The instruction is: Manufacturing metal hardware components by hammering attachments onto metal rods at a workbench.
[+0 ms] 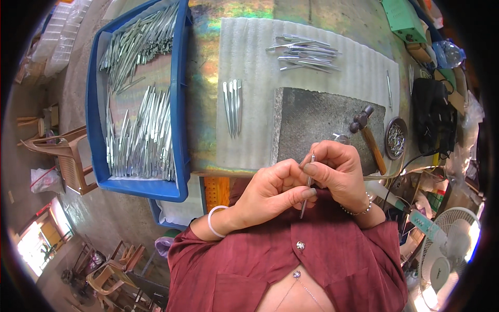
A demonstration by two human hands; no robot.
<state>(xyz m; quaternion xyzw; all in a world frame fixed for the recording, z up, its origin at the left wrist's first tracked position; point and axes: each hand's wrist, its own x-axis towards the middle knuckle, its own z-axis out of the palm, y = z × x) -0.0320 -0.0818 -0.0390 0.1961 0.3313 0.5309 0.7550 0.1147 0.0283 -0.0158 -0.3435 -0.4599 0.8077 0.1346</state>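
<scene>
In front of my shirt, both hands are closed on a slim, pointed metal piece (303, 209) held nearly upright. My left hand (275, 190) pinches it from the left with thumb and fingers. My right hand (340, 174) grips its upper part, thumb across it. Fingers hide much of it, so its exact kind is unclear. Just beyond lies a flat grey stone block (309, 119). On its right side rests a hammer (371, 143) with a wooden handle, and a small shiny metal part (341, 138) lies near my right fingers.
White foam sheet (254, 57) bears a pile of slim metal pieces (306, 53) and several in a row (232, 106). At left, a blue tray (181, 99) holds many more. A round dish (386, 138) of small parts, a black bag (432, 114) and a fan (449, 249) are right.
</scene>
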